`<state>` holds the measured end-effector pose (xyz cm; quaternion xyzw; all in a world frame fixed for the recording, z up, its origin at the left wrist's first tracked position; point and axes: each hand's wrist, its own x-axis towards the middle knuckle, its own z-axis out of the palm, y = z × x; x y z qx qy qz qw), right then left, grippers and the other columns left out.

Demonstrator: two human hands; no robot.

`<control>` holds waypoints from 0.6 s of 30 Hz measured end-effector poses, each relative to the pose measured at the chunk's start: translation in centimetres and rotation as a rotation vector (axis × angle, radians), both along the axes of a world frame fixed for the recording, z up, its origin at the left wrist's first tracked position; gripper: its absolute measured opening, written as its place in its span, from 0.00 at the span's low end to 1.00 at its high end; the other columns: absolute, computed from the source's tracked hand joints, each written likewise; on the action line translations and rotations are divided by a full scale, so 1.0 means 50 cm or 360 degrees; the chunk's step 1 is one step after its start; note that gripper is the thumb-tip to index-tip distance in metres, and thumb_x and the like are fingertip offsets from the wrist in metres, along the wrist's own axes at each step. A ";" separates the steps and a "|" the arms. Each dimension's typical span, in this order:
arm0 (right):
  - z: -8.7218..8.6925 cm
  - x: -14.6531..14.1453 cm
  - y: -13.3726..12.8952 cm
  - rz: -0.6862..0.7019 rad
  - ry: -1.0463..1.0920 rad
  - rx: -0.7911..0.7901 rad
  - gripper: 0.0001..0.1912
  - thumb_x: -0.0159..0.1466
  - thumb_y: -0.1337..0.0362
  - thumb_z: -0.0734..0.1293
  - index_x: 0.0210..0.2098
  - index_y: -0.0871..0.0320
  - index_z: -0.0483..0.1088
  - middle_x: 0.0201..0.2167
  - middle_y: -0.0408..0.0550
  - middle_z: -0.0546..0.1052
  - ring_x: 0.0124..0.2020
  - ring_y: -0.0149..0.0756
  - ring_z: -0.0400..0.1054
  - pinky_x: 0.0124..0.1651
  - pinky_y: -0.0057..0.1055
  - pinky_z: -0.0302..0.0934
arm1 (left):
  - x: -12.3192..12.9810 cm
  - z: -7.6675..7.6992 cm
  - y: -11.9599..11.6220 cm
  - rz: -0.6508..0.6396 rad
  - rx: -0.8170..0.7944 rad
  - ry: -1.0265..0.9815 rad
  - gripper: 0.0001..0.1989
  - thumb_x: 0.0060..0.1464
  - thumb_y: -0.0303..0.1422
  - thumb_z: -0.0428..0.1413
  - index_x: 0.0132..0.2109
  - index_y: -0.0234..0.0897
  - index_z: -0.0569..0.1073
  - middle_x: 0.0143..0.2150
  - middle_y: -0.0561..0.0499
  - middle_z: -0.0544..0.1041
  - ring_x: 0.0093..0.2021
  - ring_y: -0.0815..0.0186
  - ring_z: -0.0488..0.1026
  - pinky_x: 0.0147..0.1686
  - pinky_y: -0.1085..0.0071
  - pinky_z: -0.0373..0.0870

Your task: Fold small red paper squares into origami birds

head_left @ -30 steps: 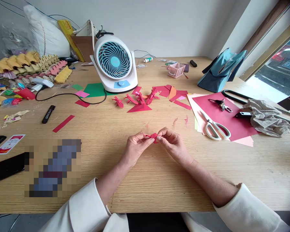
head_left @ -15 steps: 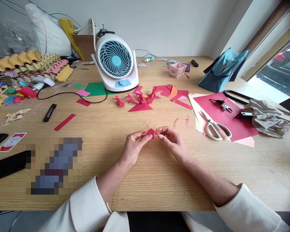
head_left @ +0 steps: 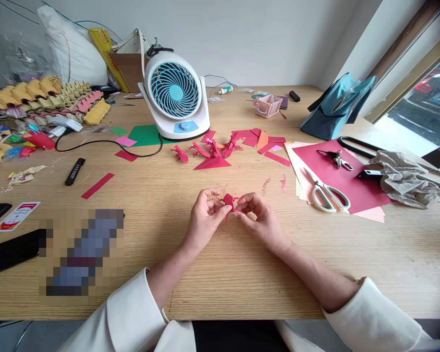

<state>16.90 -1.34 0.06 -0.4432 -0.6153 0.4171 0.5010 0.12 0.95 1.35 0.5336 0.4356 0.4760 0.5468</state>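
Note:
A small red folded paper figure (head_left: 228,199) is held between my two hands above the middle of the table. My left hand (head_left: 205,215) pinches its left side between thumb and fingers. From the right, my right hand (head_left: 259,217) grips the figure's other side with thumb and fingertips. Thin red limbs stick out from its body, and the fingers partly hide them. Beyond my hands lie several similar red folded paper figures (head_left: 211,146) and a flat red folded triangle (head_left: 213,163).
A white fan (head_left: 176,93) stands at the back. Scissors (head_left: 329,194) lie on red paper (head_left: 304,156) at the right, near a blue bag (head_left: 337,107). A black marker (head_left: 75,171) and a red paper strip (head_left: 98,186) are at the left. Phones sit at the far left.
My left hand's fingers have lifted and shifted slightly on the red paper figure. My right fingertips have moved a little lower along its right side.

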 end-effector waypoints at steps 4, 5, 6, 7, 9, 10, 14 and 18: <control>0.011 0.004 -0.008 -0.0048 -0.0344 0.0384 0.11 0.64 0.66 0.67 0.45 0.53 0.65 0.39 0.47 0.73 0.36 0.34 0.69 0.42 0.34 0.66 | 0.001 -0.004 0.000 -0.0028 0.0075 0.0019 0.17 0.53 0.34 0.62 0.40 0.40 0.59 0.25 0.59 0.73 0.27 0.71 0.71 0.31 0.75 0.65; 0.013 0.005 -0.009 -0.0024 -0.0438 0.0446 0.12 0.64 0.68 0.66 0.47 0.52 0.66 0.39 0.48 0.73 0.36 0.35 0.69 0.43 0.35 0.66 | 0.002 -0.004 0.000 -0.0046 0.0090 0.0032 0.15 0.54 0.34 0.61 0.38 0.39 0.60 0.25 0.59 0.72 0.26 0.72 0.70 0.31 0.76 0.64; 0.015 0.005 -0.009 -0.0003 -0.0521 0.0492 0.12 0.65 0.69 0.65 0.48 0.52 0.66 0.39 0.48 0.74 0.37 0.35 0.69 0.43 0.35 0.66 | 0.002 -0.002 -0.001 -0.0061 0.0105 0.0049 0.14 0.54 0.34 0.61 0.37 0.39 0.61 0.25 0.59 0.71 0.26 0.73 0.70 0.30 0.76 0.64; 0.016 0.006 -0.009 0.0013 -0.0588 0.0523 0.12 0.65 0.70 0.64 0.48 0.52 0.68 0.38 0.48 0.74 0.37 0.36 0.69 0.43 0.35 0.66 | 0.002 -0.001 -0.002 -0.0077 0.0121 0.0070 0.12 0.55 0.34 0.60 0.35 0.38 0.62 0.26 0.58 0.71 0.27 0.73 0.69 0.30 0.76 0.64; 0.017 0.007 -0.007 -0.0010 -0.0646 0.0560 0.11 0.65 0.71 0.63 0.45 0.53 0.70 0.36 0.48 0.75 0.36 0.36 0.70 0.41 0.35 0.66 | 0.003 0.000 -0.004 -0.0122 0.0147 0.0111 0.09 0.55 0.34 0.59 0.35 0.36 0.66 0.29 0.55 0.72 0.30 0.71 0.71 0.32 0.75 0.66; 0.017 0.008 -0.006 -0.0041 -0.0646 0.0568 0.09 0.66 0.71 0.63 0.43 0.53 0.70 0.35 0.48 0.75 0.35 0.36 0.70 0.41 0.35 0.66 | 0.003 0.000 -0.005 -0.0153 0.0152 0.0126 0.08 0.56 0.35 0.59 0.36 0.36 0.68 0.31 0.53 0.74 0.32 0.70 0.72 0.34 0.75 0.68; 0.014 0.009 -0.004 -0.0117 -0.0612 0.0556 0.05 0.67 0.67 0.63 0.40 0.54 0.71 0.33 0.47 0.74 0.33 0.36 0.70 0.38 0.34 0.66 | 0.000 -0.006 -0.006 -0.0246 0.0215 0.0253 0.09 0.54 0.35 0.61 0.41 0.36 0.73 0.37 0.48 0.78 0.38 0.65 0.75 0.41 0.71 0.71; 0.012 0.010 -0.004 -0.0125 -0.0580 0.0526 0.04 0.67 0.67 0.64 0.40 0.53 0.71 0.33 0.47 0.75 0.34 0.36 0.70 0.39 0.34 0.66 | -0.007 -0.007 -0.004 -0.0174 0.0453 0.0507 0.05 0.57 0.31 0.58 0.40 0.38 0.77 0.37 0.49 0.80 0.38 0.65 0.76 0.44 0.69 0.71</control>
